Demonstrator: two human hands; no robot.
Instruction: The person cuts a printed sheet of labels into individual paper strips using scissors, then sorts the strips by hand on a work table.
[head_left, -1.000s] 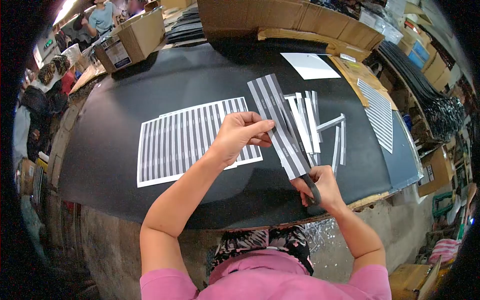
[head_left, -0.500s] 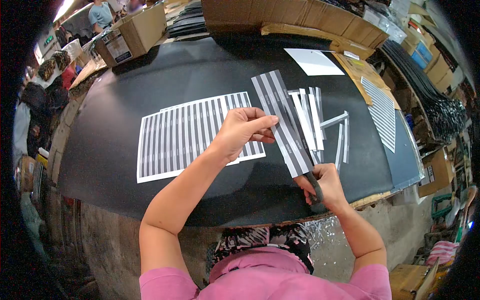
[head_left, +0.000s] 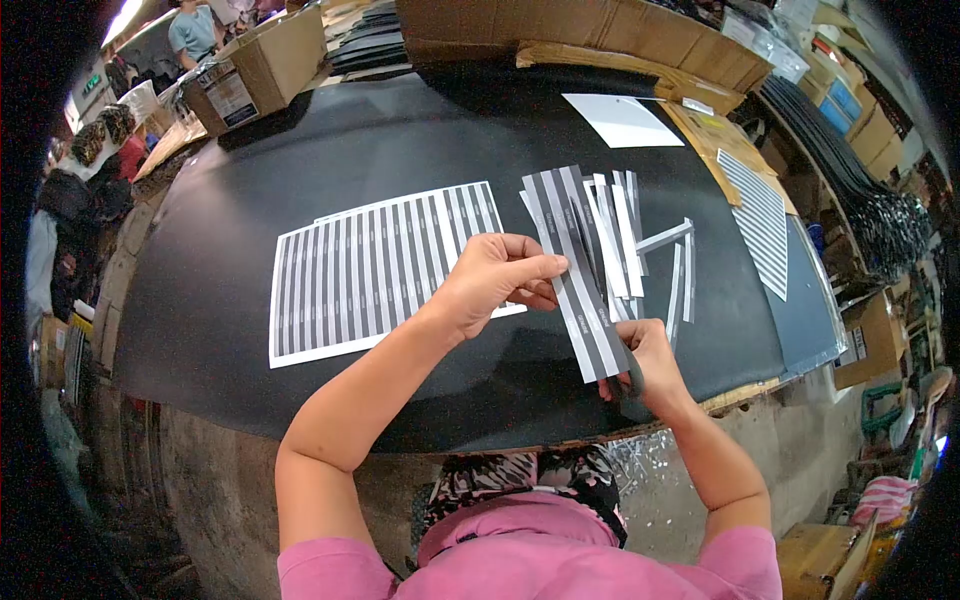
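My left hand [head_left: 510, 282] pinches a grey-and-white striped, printed sheet piece [head_left: 572, 285] between thumb and fingers, raised above the table. At the lower right of that piece my right hand [head_left: 648, 362] is closed round dark-handled scissors [head_left: 632, 375]. The blades are mostly hidden behind the striped piece. Wider striped sheets [head_left: 370, 275] lie stacked on the table to the left, partly behind my left hand. Just beyond my right hand are loose cut strips [head_left: 625, 235], several overlapping.
The black tabletop [head_left: 210, 300] spans the middle. A white sheet [head_left: 625, 120] and another striped sheet [head_left: 755, 225] lie at the back and right. Cardboard boxes [head_left: 250, 75] stand along the far edge. A person [head_left: 195, 35] is at the back left. Paper scraps litter the floor.
My left hand has moved slightly down and right with the striped piece, which now hangs lower. My right hand and the scissors have shifted only slightly.
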